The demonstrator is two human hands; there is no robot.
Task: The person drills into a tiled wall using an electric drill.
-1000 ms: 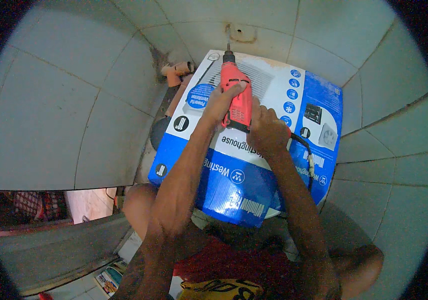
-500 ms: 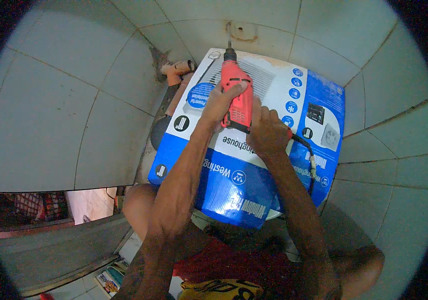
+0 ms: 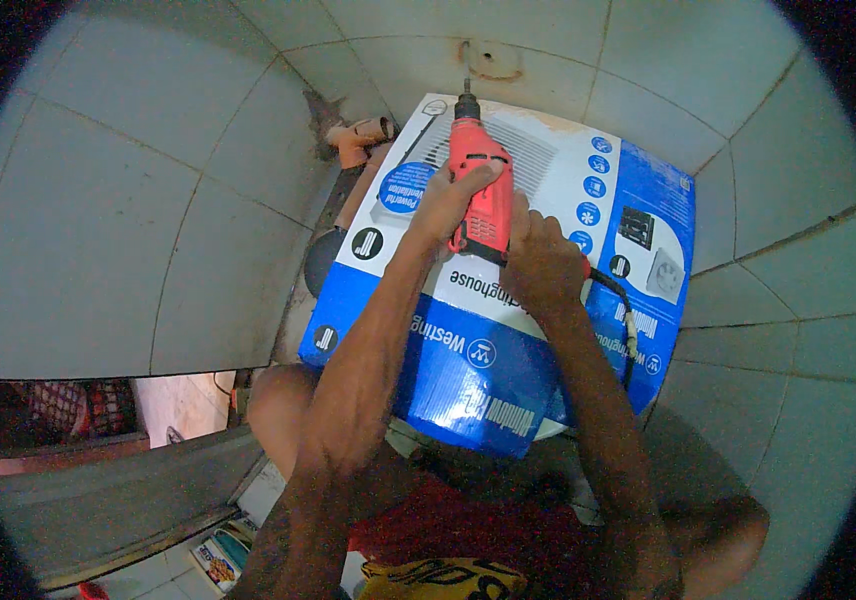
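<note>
One view, head camera, looking down.

Item 1: drill (image 3: 480, 190), red plastic body, dark chuck and bit pointing away toward the tiled wall (image 3: 108, 230). It sits above the white-and-blue cardboard box (image 3: 548, 330), over its upper white panel; whether the bit tip touches the wall cannot be told.

Item 2: left hand (image 3: 451, 200), fingers curled over the left side and top of the drill body, gripping it.

Item 3: right hand (image 3: 540, 265), fingers closed round the rear handle of the drill; a black cord (image 3: 626, 310) trails from there across the blue part of the box.

Handling, judged: the drill is probably fairly heavy for its size, rigid, with a hard, somewhat smooth shell. Best held as shown, one hand on the handle, the other steadying the body, clear of the chuck. The cord is limp and could snag.

Item 4: orange tool (image 3: 358, 140), lying beside the box's upper left corner, near the wall, untouched.
</note>
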